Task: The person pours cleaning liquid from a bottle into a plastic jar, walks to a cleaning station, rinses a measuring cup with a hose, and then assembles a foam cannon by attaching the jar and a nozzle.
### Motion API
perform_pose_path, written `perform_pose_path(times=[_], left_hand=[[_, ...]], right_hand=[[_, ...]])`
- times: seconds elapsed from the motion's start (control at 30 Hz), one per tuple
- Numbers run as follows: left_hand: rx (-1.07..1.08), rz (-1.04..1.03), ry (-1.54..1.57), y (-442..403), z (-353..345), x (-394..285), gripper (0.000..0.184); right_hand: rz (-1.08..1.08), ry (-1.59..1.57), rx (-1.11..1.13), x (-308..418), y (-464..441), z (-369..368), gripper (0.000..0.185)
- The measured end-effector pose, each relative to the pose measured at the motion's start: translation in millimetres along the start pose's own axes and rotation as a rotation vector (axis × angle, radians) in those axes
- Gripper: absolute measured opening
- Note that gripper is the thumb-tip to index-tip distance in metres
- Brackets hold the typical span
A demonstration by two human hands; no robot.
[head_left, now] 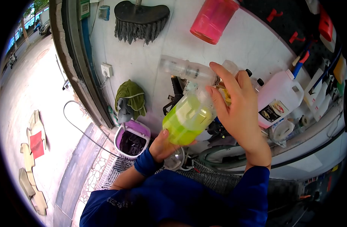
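My left hand (162, 145) is wrapped around the lower part of a clear plastic bottle (184, 119) with yellow-green liquid in it. The bottle is tilted, its upper end toward the upper right. My right hand (237, 102) is above it, thumb and index finger on either side of the end of a clear plastic tube-shaped container (190, 71) with faint markings. That container lies sideways across the bottle's top. I cannot tell whether the two pieces are joined.
A pink jug (277, 100) stands on the right among bottles. On the wall are a black broom head (141, 19) and a red container (214, 19). A green cloth (131, 97) hangs above a purple-and-white bin (133, 138). The doorway and pavement (63, 151) are at left.
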State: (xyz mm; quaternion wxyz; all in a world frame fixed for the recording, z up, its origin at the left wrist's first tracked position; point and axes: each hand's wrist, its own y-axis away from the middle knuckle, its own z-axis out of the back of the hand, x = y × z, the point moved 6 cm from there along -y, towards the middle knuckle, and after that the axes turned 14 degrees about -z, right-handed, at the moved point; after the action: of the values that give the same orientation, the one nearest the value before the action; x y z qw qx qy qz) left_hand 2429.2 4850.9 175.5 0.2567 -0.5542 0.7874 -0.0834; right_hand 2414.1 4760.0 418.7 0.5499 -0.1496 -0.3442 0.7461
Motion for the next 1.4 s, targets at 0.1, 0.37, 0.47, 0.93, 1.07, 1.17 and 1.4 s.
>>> perform_pose_path(times=[0.1,0.37,0.47,0.93,1.07,1.17,1.4], left_hand=[[0.035,0.003,0.043,5.2,0.0,-1.8,0.085],[-0.019,0.121,0.127,18.5,-0.1,-9.1,0.087],[0.008,0.156,0.198,21.1,1.0,-9.7,0.088],[-0.064,-0.084,-0.041,33.2,-1.8,-52.4,0.091],[-0.07,-0.108,-0.024,37.5,6.5,-55.5,0.09],[-0.096,-0.141,-0.046,39.9,5.0,-54.6,0.09],[-0.039,-0.152,0.061,39.7,4.2,-53.0,0.088]], right_hand=[[-0.009,-0.059,-0.005,2.0,1.4,5.7,0.059],[0.005,-1.125,1.028,-17.3,-51.6,-48.2,0.066],[0.193,-1.362,0.978,0.2,-59.4,-66.4,0.052],[0.118,-1.182,0.696,22.4,-64.9,-80.5,0.01],[0.209,-1.107,0.566,28.1,-62.2,-77.3,0.019],[0.313,-0.725,0.387,30.1,-66.5,-71.1,0.024],[0.156,-1.05,0.425,31.3,-64.8,-88.5,0.029]])
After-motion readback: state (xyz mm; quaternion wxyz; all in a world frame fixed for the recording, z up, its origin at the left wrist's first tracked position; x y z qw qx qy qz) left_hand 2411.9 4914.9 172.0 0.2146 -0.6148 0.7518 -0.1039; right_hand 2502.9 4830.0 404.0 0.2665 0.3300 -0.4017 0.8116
